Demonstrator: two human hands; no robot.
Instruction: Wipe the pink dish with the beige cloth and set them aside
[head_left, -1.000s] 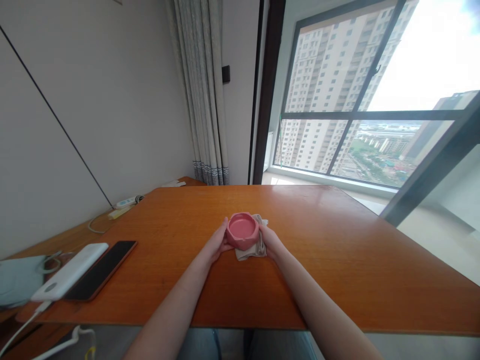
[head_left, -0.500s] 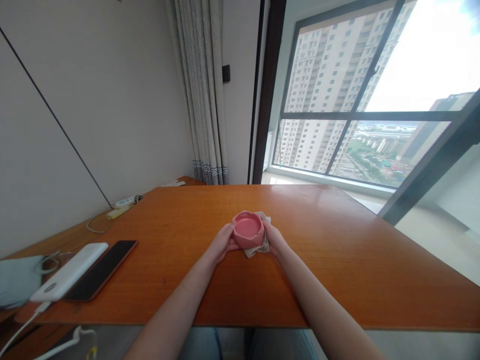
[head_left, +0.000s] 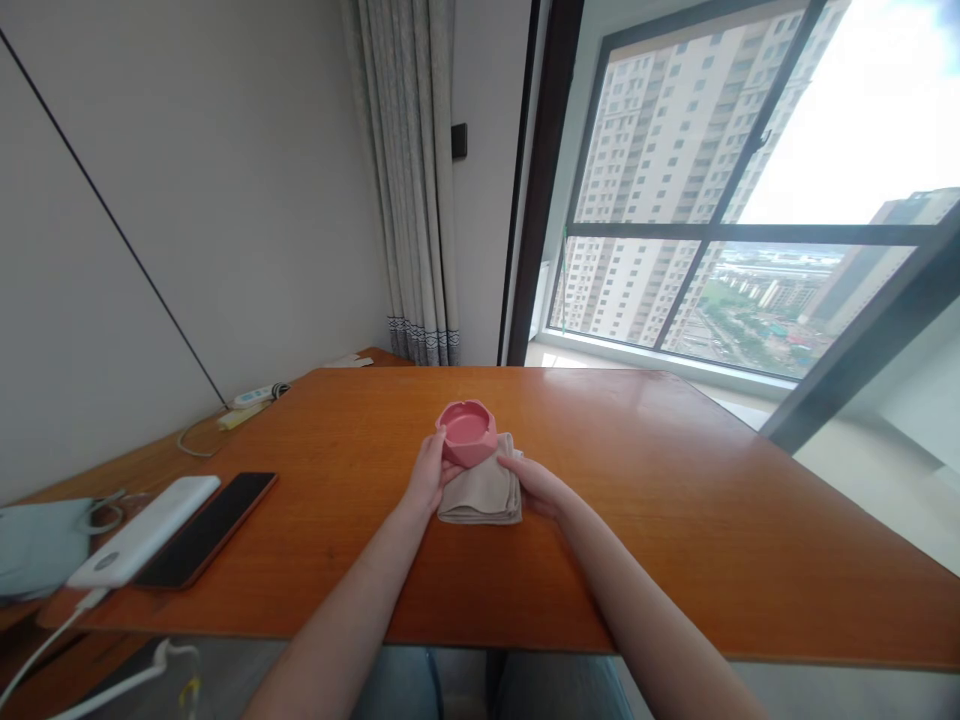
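A pink faceted ashtray [head_left: 469, 430] with notches in its rim is tilted towards me above the middle of the table. My left hand [head_left: 429, 475] grips it by its left side, fingers under the bottom and thumb at the rim. Below and partly behind it is a folded beige cloth [head_left: 480, 500], seen as a neat rectangle. Fingers of my right hand [head_left: 536, 483] are closed on the cloth's right edge, just right of the ashtray. The ashtray hides the cloth's upper left part.
A wooden table [head_left: 637, 520] spreads out before me. On its left lie a black phone [head_left: 210, 530] and a white power bank [head_left: 146, 530] with a cable plugged in. Farther back are a power strip [head_left: 255, 396] and a yellow item [head_left: 241, 416]. A window stands at the right.
The ashtray has moved left and slightly up with my left hand. My right hand has come off its side and holds the cloth, which now shows flat and folded instead of bunched behind it.
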